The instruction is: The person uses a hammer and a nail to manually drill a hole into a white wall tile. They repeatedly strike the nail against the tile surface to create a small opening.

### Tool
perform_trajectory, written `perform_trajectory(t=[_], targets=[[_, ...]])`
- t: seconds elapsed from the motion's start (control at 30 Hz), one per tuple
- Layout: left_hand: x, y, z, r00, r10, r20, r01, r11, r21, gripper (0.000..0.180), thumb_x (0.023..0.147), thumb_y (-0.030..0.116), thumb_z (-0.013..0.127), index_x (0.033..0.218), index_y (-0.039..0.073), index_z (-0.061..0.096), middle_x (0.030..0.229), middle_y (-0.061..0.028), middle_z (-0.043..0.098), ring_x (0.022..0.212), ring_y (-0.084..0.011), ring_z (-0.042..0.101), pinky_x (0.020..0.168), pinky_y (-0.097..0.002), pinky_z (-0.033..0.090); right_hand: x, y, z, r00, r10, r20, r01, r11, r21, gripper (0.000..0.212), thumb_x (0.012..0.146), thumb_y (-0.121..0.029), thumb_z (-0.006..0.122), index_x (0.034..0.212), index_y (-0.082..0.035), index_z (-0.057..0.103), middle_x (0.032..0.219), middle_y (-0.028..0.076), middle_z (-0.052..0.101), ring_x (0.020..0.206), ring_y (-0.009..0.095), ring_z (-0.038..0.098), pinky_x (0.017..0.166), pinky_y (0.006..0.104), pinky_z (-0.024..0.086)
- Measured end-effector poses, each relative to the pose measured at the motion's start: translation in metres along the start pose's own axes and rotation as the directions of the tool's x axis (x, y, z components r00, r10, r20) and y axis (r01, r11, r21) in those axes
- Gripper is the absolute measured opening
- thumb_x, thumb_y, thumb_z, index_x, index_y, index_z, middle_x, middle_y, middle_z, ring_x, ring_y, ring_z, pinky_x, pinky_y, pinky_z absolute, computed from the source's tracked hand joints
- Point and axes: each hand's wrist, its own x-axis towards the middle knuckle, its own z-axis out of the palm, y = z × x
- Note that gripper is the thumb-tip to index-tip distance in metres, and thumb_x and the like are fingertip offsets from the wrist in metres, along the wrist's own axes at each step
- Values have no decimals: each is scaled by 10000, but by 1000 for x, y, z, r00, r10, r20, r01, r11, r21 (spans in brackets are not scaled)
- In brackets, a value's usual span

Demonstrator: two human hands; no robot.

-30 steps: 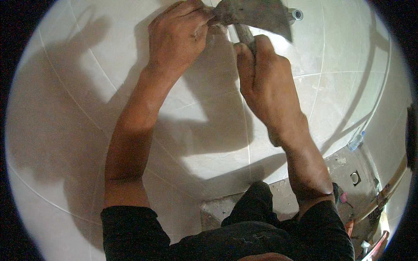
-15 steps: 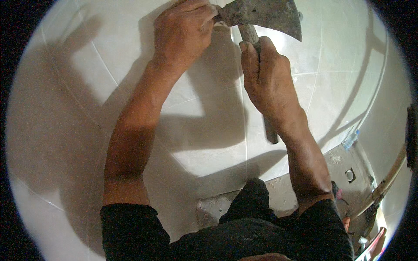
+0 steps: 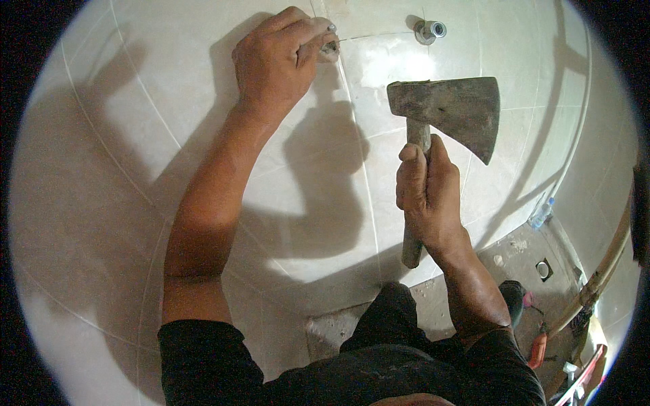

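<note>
My right hand (image 3: 433, 196) is wrapped round the wooden handle of a hatchet (image 3: 447, 108). The hatchet is upright, its broad dark blade facing right and its blunt back facing left, apart from the wall. Up at the tiled wall (image 3: 305, 230), my left hand (image 3: 277, 64) is closed in a pinch beside a rough-edged hole (image 3: 330, 50) in the tile. A small shiny tip shows at its fingertips; the rest of what it grips is hidden by the fingers.
A round metal pipe fitting (image 3: 430, 30) sticks out of the wall, right of the hole. On the floor at the right are a drain opening (image 3: 543, 271), a plastic bottle (image 3: 542, 212) and an orange-handled tool (image 3: 537, 349). A long pole (image 3: 596, 281) leans at the right edge.
The hatchet has swung away from my left hand, down and to the right, with its back no longer at the fingertips. My left hand stays by the hole, which now shows.
</note>
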Motion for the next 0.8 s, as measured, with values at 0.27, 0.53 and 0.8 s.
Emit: perform_trajectory(t=[0.27,0.53,0.8], targets=[[-4,-6,-7,989,-47,-142,30,992,-122,118,850,56,763,967,44,759,891,-85,729,809,-232,707,773,-347,556,21,-20,9,991,-130,40,129,992,11,265,1064,-198,544,966,40,479,692,311,597,673,529,629,546,523,451],[-94,86,-41,799,-524,295,598,745,-295,118,876,126,787,937,34,746,850,-88,743,747,-146,683,670,-310,533,-59,20,-25,962,101,252,-136,982,128,269,1052,-199,536,1051,68,504,647,202,555,570,254,567,552,427,440],[-390,281,27,-170,-318,933,983,-122,137,161,917,91,743,1018,-6,665,909,-111,696,798,-189,641,722,-334,522,-159,140,-112,723,629,284,-508,764,-399,354,1062,-300,548,1105,46,608,789,212,664,682,346,655,630,478,509]])
